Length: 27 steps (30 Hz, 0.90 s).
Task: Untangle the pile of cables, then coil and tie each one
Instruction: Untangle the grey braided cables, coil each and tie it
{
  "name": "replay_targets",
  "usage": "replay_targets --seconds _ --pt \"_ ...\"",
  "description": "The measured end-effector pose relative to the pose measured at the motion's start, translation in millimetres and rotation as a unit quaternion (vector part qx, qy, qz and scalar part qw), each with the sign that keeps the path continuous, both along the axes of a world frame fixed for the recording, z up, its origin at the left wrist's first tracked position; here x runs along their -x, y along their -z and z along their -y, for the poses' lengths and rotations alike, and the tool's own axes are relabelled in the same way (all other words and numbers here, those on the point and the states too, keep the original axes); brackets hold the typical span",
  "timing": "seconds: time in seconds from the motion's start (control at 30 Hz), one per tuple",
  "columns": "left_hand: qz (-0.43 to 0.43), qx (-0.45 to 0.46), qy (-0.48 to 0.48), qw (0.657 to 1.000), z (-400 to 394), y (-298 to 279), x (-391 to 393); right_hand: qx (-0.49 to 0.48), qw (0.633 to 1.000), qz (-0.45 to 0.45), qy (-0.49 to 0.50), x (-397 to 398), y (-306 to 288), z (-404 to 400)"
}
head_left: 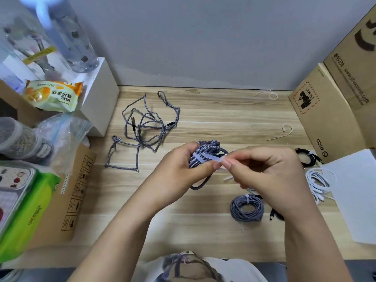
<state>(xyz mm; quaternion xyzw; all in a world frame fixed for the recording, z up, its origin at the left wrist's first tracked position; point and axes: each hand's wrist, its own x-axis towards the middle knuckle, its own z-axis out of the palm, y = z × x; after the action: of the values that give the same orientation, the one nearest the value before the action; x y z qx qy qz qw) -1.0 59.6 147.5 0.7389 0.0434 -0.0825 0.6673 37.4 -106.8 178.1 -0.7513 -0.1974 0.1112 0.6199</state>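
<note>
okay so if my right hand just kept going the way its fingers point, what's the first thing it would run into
The right hand points leftward at the left hand, pinching the zip tie. Going straight on, its fingertips would probably meet the left hand's thumb first, then the grey cable bundle held there. Depth is hard to judge.

Brown cardboard boxes (325,110) stand at right; a white paper sheet (358,196) lies below them; a yellow-green snack packet (54,94) rests at left.

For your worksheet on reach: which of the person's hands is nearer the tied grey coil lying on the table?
Right. The right hand hovers just above the tied grey coil; the left hand is farther left, holding another bundle.
</note>
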Motion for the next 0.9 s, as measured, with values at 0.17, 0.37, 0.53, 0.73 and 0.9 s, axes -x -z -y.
replay_targets --seconds 0.17,0.37,0.53,0.73,0.9 --pt "-0.009 -0.060 -0.019 0.998 0 4 1 0.053 0.998 0.034 0.009 -4 4 1" --pt "0.022 -0.168 -0.020 0.985 1 2 1 0.131 0.986 0.106 -0.020 -8 9 2" --pt "0.030 -0.237 -0.012 0.971 1 2 1 0.195 0.963 0.184 -0.019 -10 15 -1" --pt "0.024 -0.168 0.008 0.986 5 6 4 0.218 0.941 0.257 0.022 -6 25 -11" --pt "0.000 0.036 -0.012 0.999 -1 10 5 0.135 0.969 0.196 0.064 -6 30 -12"
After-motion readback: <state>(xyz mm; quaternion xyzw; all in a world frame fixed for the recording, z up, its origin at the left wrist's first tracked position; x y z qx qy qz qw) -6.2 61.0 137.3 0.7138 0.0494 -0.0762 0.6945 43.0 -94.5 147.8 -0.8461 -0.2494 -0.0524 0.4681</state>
